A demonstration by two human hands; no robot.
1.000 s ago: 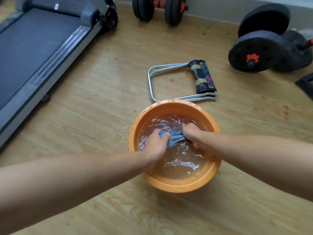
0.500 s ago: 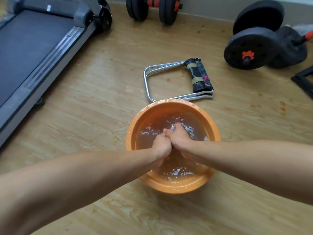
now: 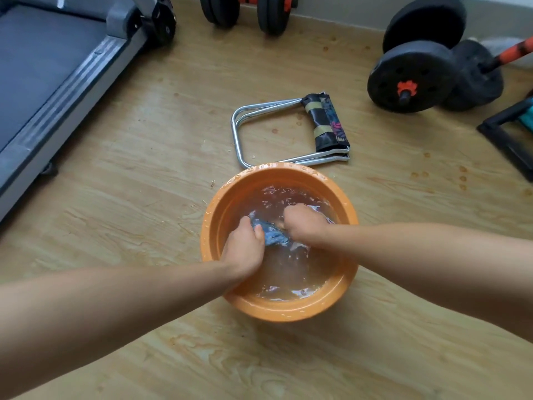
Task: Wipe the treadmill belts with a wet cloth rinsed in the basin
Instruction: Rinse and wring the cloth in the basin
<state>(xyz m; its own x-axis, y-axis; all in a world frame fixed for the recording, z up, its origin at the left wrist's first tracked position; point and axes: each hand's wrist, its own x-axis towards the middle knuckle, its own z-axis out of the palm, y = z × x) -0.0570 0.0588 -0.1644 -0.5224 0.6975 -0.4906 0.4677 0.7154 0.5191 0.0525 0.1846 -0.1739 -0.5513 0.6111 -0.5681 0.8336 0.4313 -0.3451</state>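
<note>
The treadmill belt [image 3: 37,64] lies at the far left, dark and well apart from the hands, with its grey side rail [image 3: 72,90] running along the floor [image 3: 144,157]. Nearer the middle, the left hand [image 3: 243,249] is down in the orange basin [image 3: 277,311], its fingers curled round one end of the blue cloth [image 3: 272,235]. The cloth sits low in the rippled, brownish water, bunched between the two hands. The right hand [image 3: 302,223] grips the other end, knuckles up, fingers tucked under and mostly hidden. Just behind the basin lies a folded stool [image 3: 288,131], and off to the right are black dumbbells [image 3: 412,79].

This looks like the rinsing step, with the cloth being rubbed or scrubbed in the water. The belt wiping itself does not look to be in hand yet. The next move probably calls for lifting the cloth clear, twisting it over the basin so it is damp rather than dripping, then carrying it left to the belt.
</note>
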